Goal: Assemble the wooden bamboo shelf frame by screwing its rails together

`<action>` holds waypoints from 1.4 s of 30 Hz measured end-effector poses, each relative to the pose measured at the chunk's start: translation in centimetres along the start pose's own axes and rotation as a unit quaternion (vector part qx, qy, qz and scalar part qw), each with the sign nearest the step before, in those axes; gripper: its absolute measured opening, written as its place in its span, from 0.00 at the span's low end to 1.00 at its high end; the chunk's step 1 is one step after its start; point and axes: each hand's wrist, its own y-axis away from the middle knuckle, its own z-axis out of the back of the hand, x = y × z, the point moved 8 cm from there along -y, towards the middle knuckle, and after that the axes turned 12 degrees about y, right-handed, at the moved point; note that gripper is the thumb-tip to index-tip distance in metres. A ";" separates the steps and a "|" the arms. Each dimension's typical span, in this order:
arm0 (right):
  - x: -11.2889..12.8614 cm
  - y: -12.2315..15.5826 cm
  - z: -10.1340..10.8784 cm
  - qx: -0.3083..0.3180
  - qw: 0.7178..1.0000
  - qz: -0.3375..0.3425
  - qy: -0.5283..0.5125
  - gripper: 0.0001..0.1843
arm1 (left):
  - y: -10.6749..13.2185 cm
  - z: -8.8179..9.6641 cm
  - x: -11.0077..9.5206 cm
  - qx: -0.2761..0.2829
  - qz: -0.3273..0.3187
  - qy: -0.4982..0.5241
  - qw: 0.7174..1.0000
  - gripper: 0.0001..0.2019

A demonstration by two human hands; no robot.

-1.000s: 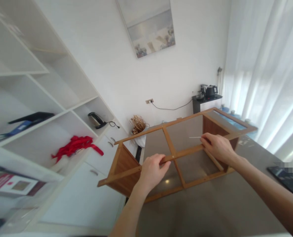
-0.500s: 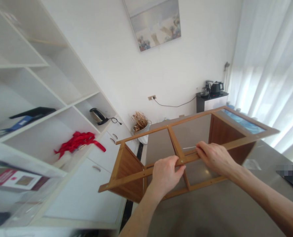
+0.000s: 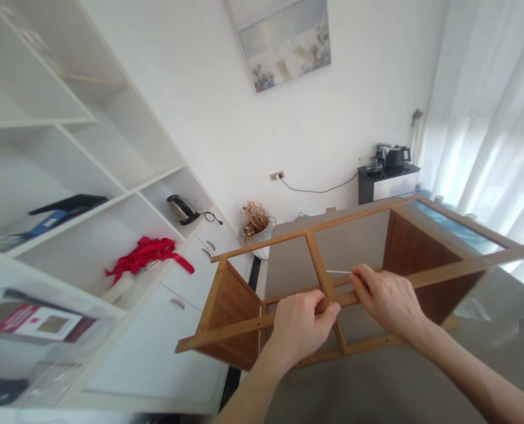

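A wooden shelf frame (image 3: 237,309) with brown side panels and thin rails lies tipped on a grey table (image 3: 376,383). My left hand (image 3: 299,324) is closed around the near rail beside the middle crossbar. My right hand (image 3: 388,300) grips the same rail just to the right, fingers curled over it. A thin white stick (image 3: 338,272) shows past the right fingertips; whether they hold it I cannot tell.
White wall shelving (image 3: 89,194) on the left holds a red cloth (image 3: 149,253), a kettle (image 3: 180,208), a dark folder and boxes. A picture hangs on the far wall. A small black cabinet (image 3: 383,179) with kettles stands by the curtains.
The frame has lifted and come nearer, its right end rising. My left hand slid right along the rail toward the crossbar, closer to my right hand.
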 end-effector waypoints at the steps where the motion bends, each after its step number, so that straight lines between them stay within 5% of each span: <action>1: 0.1 0.1 0.3 -0.030 1.000 0.004 0.003 0.14 | 0.1 0.0 0.0 0.004 -0.004 0.009 1.000 0.20; 4: 0.4 0.4 1.1 -0.100 0.995 0.021 -0.002 0.15 | -1.0 0.4 0.5 0.049 -0.022 0.051 0.997 0.19; 6: 0.5 0.5 1.3 -0.118 0.992 0.032 -0.010 0.15 | -3.7 1.7 1.5 0.059 -0.018 0.081 0.995 0.19; 8: 0.5 0.5 1.3 -0.123 0.991 0.038 -0.019 0.15 | -8.0 5.0 3.4 -0.048 0.016 0.084 0.995 0.15; 10: 0.4 0.5 1.3 -0.126 0.991 0.040 -0.030 0.15 | -12.8 6.8 5.1 -0.082 0.040 0.089 0.992 0.13; 15: 0.4 0.5 1.3 -0.129 0.989 0.055 -0.056 0.14 | -20.4 5.2 8.5 0.022 0.092 0.151 0.984 0.13; 19: -0.1 0.3 1.0 -0.126 0.988 0.057 -0.066 0.14 | -21.3 3.5 10.0 0.076 0.107 0.207 0.969 0.13; 28: -0.7 -0.6 0.5 -0.137 0.981 0.085 -0.105 0.12 | -21.1 4.0 11.4 0.069 0.118 0.274 0.952 0.12; 42: -1.5 -2.1 -0.7 -0.084 0.987 0.077 -0.113 0.13 | -20.1 4.9 9.6 0.012 0.075 0.149 0.986 0.13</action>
